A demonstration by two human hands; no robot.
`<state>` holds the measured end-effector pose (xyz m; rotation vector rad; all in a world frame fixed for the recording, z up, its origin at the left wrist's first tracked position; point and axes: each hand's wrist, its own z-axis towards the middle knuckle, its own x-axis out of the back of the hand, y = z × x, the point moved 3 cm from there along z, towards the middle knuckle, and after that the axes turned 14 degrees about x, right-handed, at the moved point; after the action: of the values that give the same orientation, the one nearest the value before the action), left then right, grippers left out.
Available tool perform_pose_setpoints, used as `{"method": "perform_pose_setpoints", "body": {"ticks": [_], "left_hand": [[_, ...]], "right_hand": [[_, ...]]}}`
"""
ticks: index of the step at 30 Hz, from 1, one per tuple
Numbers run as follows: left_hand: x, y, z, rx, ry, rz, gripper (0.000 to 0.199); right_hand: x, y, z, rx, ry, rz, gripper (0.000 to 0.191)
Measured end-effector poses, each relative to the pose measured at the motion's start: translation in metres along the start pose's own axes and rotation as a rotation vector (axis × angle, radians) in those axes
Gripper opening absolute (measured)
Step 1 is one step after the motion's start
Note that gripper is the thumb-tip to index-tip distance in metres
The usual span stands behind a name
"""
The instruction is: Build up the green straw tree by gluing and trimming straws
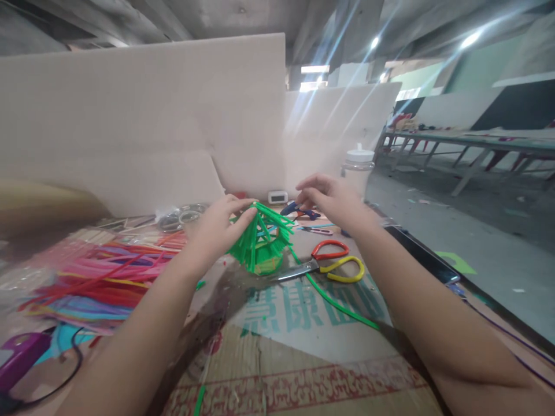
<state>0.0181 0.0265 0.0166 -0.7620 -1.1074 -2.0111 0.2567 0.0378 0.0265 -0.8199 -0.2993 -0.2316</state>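
A green structure (265, 242) made of pipe-cleaner strips, shaped like a small hut with a pointed roof, stands upright at the centre of the cardboard surface. My left hand (225, 222) is at its upper left, thumb and index fingertips pinched at the peak. My right hand (327, 196) is raised to the right of the structure, fingers bent and apart, nothing visible in it. Scissors (333, 263) with one red and one yellow handle lie just right of the structure. A loose green strip (342, 309) curves past them toward the front right.
Colourful pipe cleaners (113, 277) are piled at the left, near a purple tool (23, 358). Behind are a white timer (277, 197), a blue tool (299, 212), a cutter (318, 230) and a lidded bottle (359, 170). A phone (422, 254) lies at the right edge.
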Motion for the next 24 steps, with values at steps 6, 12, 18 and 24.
{"method": "perform_pose_setpoints", "body": {"ticks": [6, 12, 18, 24], "left_hand": [[0.000, -0.002, 0.003, -0.001, 0.015, -0.083, 0.039], [-0.002, -0.004, -0.001, 0.126, -0.102, -0.232, 0.039], [0.002, 0.000, -0.003, 0.148, -0.093, -0.166, 0.041], [0.001, -0.001, -0.001, 0.173, -0.099, -0.157, 0.043]], "right_hand": [[-0.003, 0.002, 0.000, -0.001, 0.019, -0.001, 0.003], [0.003, -0.004, -0.002, 0.135, -0.157, -0.154, 0.016], [0.017, 0.026, -0.010, 0.074, -0.193, -0.541, 0.040], [0.022, 0.088, -0.017, -0.019, -0.213, -0.590, 0.015]]}}
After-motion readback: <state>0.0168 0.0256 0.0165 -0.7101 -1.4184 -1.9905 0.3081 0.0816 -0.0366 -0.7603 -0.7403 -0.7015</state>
